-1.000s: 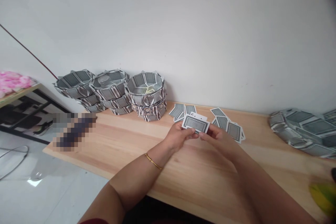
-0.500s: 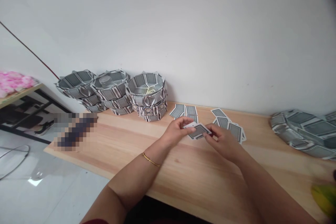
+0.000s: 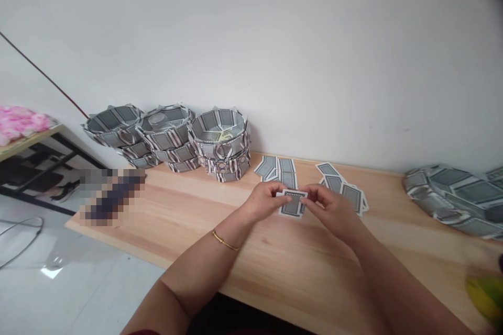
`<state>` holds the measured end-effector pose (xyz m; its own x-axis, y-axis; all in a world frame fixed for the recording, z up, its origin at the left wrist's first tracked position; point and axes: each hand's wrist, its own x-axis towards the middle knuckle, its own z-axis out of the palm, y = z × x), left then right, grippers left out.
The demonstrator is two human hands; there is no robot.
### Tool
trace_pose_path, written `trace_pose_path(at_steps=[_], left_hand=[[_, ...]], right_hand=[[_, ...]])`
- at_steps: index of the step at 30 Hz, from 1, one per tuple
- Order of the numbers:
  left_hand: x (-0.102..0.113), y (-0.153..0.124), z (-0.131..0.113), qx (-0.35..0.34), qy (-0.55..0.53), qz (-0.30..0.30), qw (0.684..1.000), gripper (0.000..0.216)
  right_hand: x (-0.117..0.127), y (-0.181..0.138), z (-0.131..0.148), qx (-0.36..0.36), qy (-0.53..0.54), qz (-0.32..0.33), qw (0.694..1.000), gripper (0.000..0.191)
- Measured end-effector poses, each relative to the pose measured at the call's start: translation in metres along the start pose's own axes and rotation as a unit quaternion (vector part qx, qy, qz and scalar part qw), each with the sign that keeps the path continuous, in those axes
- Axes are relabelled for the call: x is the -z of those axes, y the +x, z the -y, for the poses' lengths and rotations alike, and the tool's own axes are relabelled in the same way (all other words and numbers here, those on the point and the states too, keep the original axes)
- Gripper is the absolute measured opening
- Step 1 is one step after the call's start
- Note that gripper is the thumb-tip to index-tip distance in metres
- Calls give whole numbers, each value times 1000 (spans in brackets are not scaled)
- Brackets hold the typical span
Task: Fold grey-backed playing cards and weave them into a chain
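My left hand and my right hand meet over the wooden table, and both pinch the top edge of a grey-backed playing card, which lies low against the table. A thin gold bangle circles my left wrist. Just behind my hands, loose cards lie face down, with another small spread of cards to the right of them.
Several bowls woven from folded cards stand stacked against the white wall at the back left. More such card pieces lie at the right edge. A yellow-green object sits at the near right. A blurred patch covers the table's left end.
The card was held up facing me, then tipped down and turned. It now lies lengthwise, low on the table, with both hands pinching it closer together.
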<state>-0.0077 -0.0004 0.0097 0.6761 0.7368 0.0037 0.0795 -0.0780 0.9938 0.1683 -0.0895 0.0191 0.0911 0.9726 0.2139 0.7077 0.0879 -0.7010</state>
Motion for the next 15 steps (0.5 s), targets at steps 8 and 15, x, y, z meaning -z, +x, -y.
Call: trace_pose_path(at_steps=[8,15], left_hand=[[0,-11,-25,-211,215,-49,952,6],[0,-59,-43,-277,399,-23,874,9]], right_hand=[[9,-4,17,131,-65,-37,988,8],[-1,-37,36,226,-86,-58,969,9]])
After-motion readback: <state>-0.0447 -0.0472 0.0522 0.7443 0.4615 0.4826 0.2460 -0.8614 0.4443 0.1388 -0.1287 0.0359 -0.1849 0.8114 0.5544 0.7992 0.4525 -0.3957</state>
